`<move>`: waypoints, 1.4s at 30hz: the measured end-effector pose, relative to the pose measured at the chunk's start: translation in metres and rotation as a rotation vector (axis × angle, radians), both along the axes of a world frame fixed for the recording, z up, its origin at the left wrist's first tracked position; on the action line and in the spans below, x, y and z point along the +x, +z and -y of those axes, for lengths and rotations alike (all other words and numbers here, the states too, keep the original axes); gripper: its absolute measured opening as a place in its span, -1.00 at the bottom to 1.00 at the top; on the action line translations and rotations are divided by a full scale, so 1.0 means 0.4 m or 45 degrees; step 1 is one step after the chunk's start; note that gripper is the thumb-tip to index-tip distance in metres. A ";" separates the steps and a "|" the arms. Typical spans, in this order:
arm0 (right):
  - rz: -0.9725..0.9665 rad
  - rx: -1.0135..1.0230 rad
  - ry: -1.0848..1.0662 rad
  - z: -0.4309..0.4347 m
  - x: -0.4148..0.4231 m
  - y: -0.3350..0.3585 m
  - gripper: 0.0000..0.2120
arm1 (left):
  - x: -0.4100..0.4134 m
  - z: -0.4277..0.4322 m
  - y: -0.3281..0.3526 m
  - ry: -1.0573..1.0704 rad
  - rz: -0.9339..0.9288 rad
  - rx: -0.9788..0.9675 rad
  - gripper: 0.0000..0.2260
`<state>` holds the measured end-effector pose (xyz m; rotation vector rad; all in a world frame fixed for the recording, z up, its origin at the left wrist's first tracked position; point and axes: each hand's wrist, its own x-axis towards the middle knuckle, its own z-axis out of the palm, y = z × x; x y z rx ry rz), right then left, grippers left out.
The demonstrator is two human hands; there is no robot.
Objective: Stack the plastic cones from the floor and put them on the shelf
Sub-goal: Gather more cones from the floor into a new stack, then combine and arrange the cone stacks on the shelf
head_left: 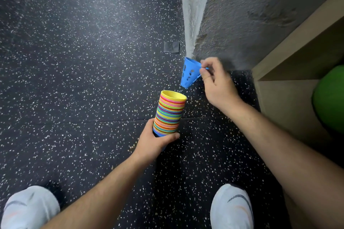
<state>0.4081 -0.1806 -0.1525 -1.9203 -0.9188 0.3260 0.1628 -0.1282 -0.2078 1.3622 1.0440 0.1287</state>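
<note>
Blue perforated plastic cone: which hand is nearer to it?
Right. The right hand pinches the blue perforated plastic cone; the left hand is apart from it, gripping the base of the multicoloured plastic cone stack.

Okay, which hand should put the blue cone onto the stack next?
Probably the right hand: it pinches the blue cone close to the yellow top of the stack. The left hand is busy gripping that stack near its base.

Base of stack: sitting hidden inside left hand. Narrow end of cone: hiding behind right hand. Green ball, shelf: running off right edge. Both shoes: being cut by bottom edge.
</note>
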 end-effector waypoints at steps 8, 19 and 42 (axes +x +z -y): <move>-0.160 -0.406 0.432 0.116 -0.069 0.077 -0.75 | 0.060 0.032 0.042 -0.081 0.109 -0.045 -0.50; 0.086 -0.158 0.251 0.215 -0.110 0.398 -0.26 | 0.126 -0.003 0.360 -0.294 0.415 0.041 -0.49; 0.968 0.327 -0.192 0.183 -0.067 1.342 -0.34 | 0.309 -0.129 1.325 -0.433 1.138 0.392 -0.31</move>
